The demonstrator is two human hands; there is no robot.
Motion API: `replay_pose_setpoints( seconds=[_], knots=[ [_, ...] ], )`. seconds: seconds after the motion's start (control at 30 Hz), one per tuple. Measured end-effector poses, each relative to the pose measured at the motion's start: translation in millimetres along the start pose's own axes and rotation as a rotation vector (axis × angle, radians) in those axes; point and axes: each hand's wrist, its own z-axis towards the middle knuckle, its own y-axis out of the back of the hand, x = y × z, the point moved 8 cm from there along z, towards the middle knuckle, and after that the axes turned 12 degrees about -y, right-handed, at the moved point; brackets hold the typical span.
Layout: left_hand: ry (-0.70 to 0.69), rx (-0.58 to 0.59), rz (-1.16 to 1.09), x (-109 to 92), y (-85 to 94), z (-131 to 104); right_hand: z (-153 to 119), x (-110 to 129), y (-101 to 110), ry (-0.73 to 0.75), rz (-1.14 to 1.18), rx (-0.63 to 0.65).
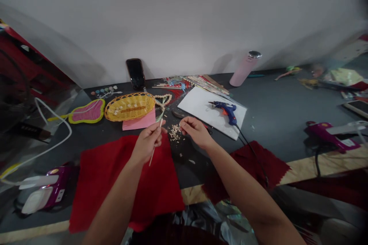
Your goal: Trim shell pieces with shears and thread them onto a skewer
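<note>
Lying nearest, left of the pile of pale bits, is red cloth. Also left of the pile, the left hand pinches a thin stick; right of it, the right hand's fingertips meet (holding a bit? I cannot tell). Probably picking bits; next calls for a steady stick.

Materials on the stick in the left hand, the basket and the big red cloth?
Stick: probably wood, matte; pale tan, thin and straight, though plastic isn't ruled out.
Basket: woven strips, rattan-like or plastic, can't tell which; yellow, with an open looped rim.
Red cloth: fabric, matte, perhaps felt or fleece; it lies limp with no shine.
</note>
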Motion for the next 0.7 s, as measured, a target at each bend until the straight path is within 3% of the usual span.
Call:
replay_pose_setpoints(
  seconds=[0.2, 0.7],
  knots=[
    [0.021, 0.167, 0.186, 4.6, -17.3, -6.2, -1.3, -5.6, -11.6, -0.033, -0.036, 0.08],
    [0.027, 0.195, 0.274, 10.7, -16.5, -3.8, -1.3, -11.0, -15.3, -0.041, -0.177, 0.087]
  ],
)
